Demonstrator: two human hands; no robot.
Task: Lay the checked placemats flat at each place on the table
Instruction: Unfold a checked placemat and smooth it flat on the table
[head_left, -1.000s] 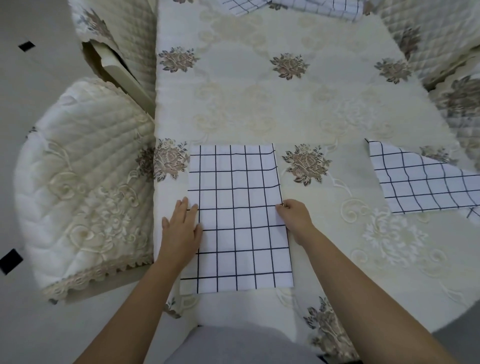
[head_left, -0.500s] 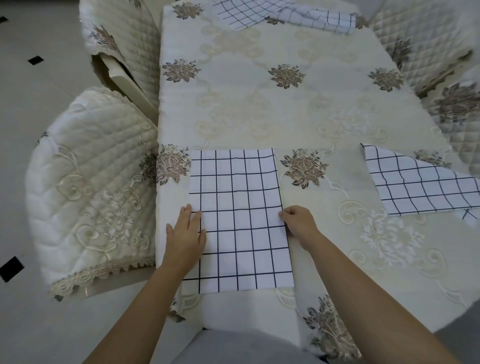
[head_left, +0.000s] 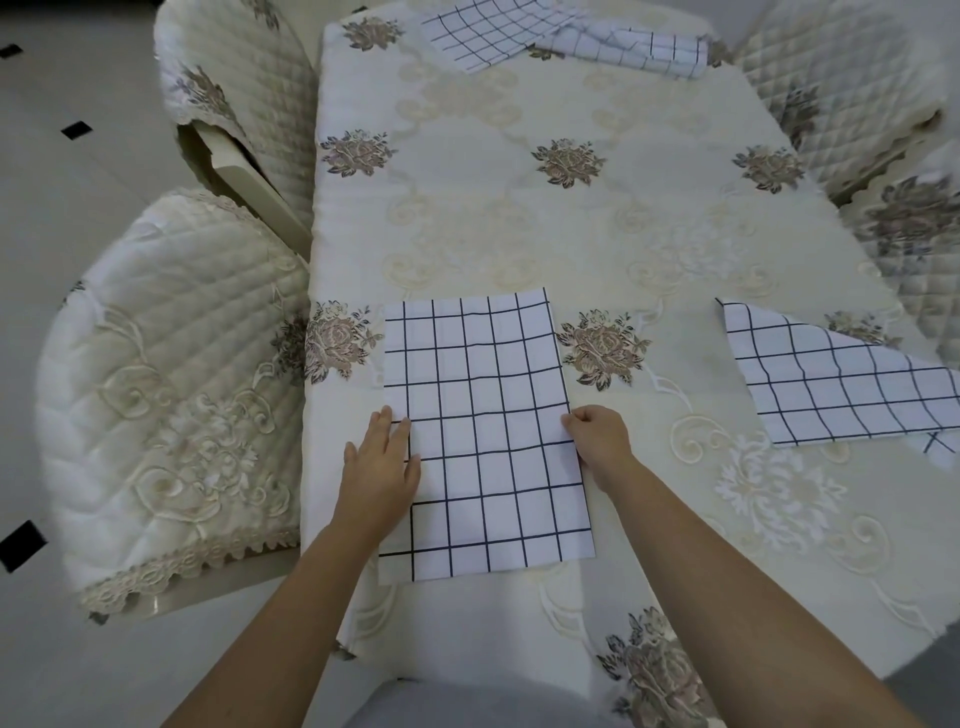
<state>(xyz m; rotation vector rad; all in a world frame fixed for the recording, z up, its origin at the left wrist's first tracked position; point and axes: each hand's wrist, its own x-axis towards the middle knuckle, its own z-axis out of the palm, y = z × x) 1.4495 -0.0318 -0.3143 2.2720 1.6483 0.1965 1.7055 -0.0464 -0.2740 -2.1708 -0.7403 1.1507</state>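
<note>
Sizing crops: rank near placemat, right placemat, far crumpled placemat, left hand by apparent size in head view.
1. Near placemat
2. Right placemat, cut off by frame
3. Far crumpled placemat, farther from camera, so true size unsure
4. Left hand

near placemat (head_left: 483, 431) flat | right placemat (head_left: 831, 384) skewed | far placemats (head_left: 566, 39) rumpled

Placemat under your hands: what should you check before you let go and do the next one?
1. Near placemat flat, no wrinkles: ok.
2. Its edges square to the table edge: not ok, slightly skewed.
3. Left hand flat on its left edge: ok.
4. Right hand at its right edge: ok; whether the fingers pinch it, cannot tell.
5. Right placemat flat: not ok, a corner is folded.
6. Far placemats laid out: not ok, bunched.
</note>
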